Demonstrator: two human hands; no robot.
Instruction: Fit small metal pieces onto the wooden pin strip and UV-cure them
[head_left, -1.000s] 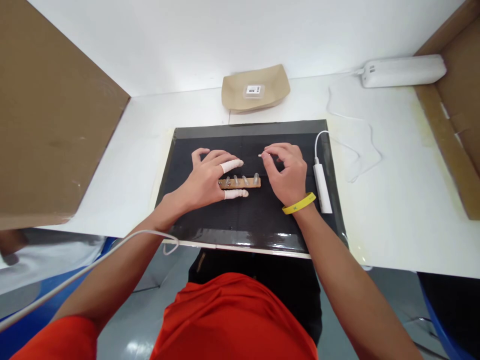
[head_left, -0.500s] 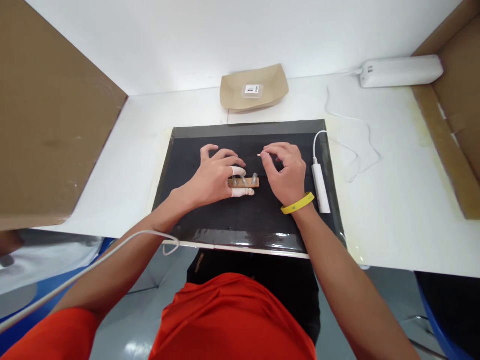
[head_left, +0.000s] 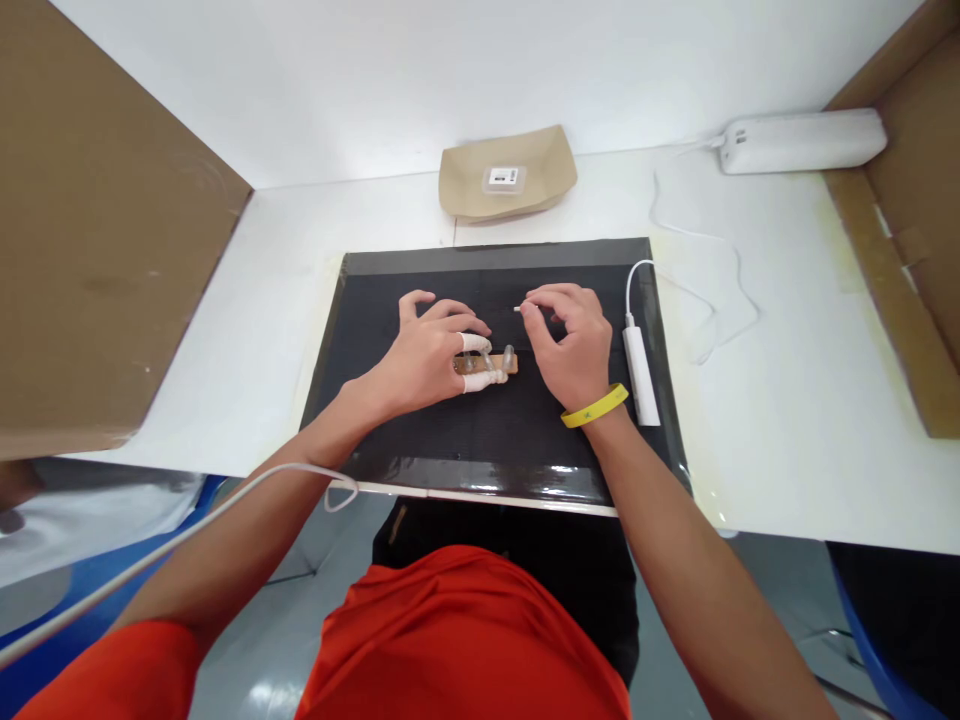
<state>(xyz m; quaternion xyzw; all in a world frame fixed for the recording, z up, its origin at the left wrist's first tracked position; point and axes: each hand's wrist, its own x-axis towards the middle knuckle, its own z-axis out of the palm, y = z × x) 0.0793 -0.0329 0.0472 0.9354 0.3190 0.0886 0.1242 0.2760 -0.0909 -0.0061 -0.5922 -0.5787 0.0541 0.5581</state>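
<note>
A small wooden strip [head_left: 512, 367] with several clear, rounded tube-like pieces [head_left: 508, 355] standing on it lies on the black mat [head_left: 420, 450]. My left hand [head_left: 424, 360] holds the strip between thumb and index finger, both in white coverings, while the other fingers spread above it. Its left end is hidden under my palm. To the right, my right hand [head_left: 574, 335] pinches a thin, short white stick [head_left: 517, 309] between thumb and fingertips. The stick points left, apart from the strip.
Behind the mat stands a brown paper tray [head_left: 469, 205] with a labelled clear box [head_left: 502, 180] in it. A white stick-shaped device [head_left: 640, 375] with a cable lies right of my right hand. Cardboard panels flank both sides, and a cable [head_left: 285, 468] crosses my left forearm.
My left thumb has moved up slightly against the near side of the wooden strip. My right hand keeps its pinch on the white stick, almost unmoved.
</note>
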